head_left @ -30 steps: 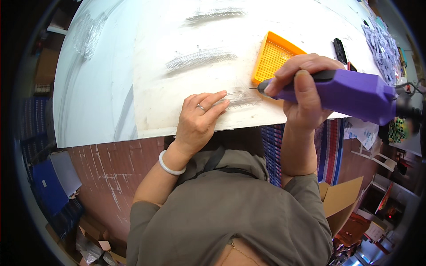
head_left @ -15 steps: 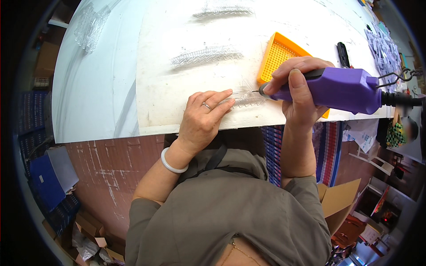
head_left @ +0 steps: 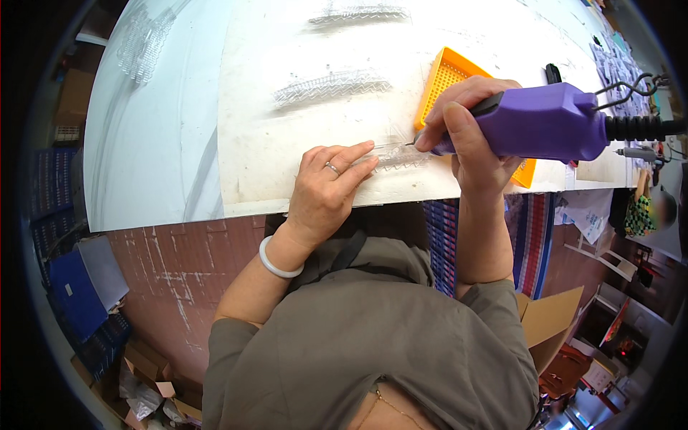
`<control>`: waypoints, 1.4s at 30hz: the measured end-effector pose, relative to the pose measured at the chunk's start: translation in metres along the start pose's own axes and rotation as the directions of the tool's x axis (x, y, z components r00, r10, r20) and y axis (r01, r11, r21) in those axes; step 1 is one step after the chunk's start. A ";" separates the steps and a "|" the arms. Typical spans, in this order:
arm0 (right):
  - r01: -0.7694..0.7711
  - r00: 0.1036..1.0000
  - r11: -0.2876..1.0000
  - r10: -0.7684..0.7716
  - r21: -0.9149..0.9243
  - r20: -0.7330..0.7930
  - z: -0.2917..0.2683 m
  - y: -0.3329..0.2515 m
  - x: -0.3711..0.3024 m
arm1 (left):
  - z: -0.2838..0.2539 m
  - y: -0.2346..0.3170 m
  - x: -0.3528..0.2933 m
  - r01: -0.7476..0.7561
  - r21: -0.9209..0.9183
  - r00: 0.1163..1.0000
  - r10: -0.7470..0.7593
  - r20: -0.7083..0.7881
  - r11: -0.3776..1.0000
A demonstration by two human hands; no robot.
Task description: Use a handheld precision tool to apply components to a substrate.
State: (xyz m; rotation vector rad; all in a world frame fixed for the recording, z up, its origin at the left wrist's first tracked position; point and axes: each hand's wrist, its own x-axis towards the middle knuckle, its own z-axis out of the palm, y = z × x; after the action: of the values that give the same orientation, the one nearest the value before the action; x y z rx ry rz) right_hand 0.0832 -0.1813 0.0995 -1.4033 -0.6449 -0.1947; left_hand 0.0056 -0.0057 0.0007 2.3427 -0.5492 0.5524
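My right hand (head_left: 479,147) is wrapped round a purple electric screwdriver (head_left: 548,122), held nearly level with its thin tip pointing left. The tip is at a clear plastic piece (head_left: 398,161) lying near the table's front edge; whether it touches is too fine to tell. From the left, my left hand (head_left: 322,179) presses its fingertips on the near end of this clear plastic piece, partly hiding it. Beyond my hands, a row of clear zigzag plastic pieces (head_left: 333,89) lies on the white table (head_left: 265,161).
A yellow perforated tray (head_left: 428,89) sits behind and under my right hand. Farther off lie another clear row (head_left: 358,16), a clear pile (head_left: 147,50), a black-handled tool (head_left: 552,73) and many pale strips (head_left: 615,72). A cord and wire hook (head_left: 631,89) trail from the screwdriver.
My right hand and the screwdriver have shifted a little left, and the screwdriver's rear has risen in the picture. My left hand stays almost where it was on the clear plastic piece.
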 end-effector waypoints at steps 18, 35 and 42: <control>0.160 0.898 0.984 -0.180 -0.084 -0.402 -0.066 -0.032 0.006 | -0.006 0.014 -0.009 -0.099 0.242 0.993 0.081 0.087 0.965; -0.058 0.815 0.979 -0.065 -0.193 -0.576 -0.088 -0.011 -0.008 | -0.004 0.016 -0.018 -0.124 0.288 0.992 0.107 0.072 0.950; -0.078 0.832 0.978 -0.044 -0.195 -0.553 -0.091 -0.009 -0.011 | -0.003 0.017 -0.018 -0.111 0.284 0.993 0.095 0.071 0.952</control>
State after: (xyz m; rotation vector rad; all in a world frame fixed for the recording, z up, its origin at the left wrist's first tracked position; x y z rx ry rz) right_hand 0.0968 -0.2726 0.0987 -1.4599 -0.1240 -0.6493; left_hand -0.0182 -0.0107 0.0023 2.6223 -0.6584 0.6532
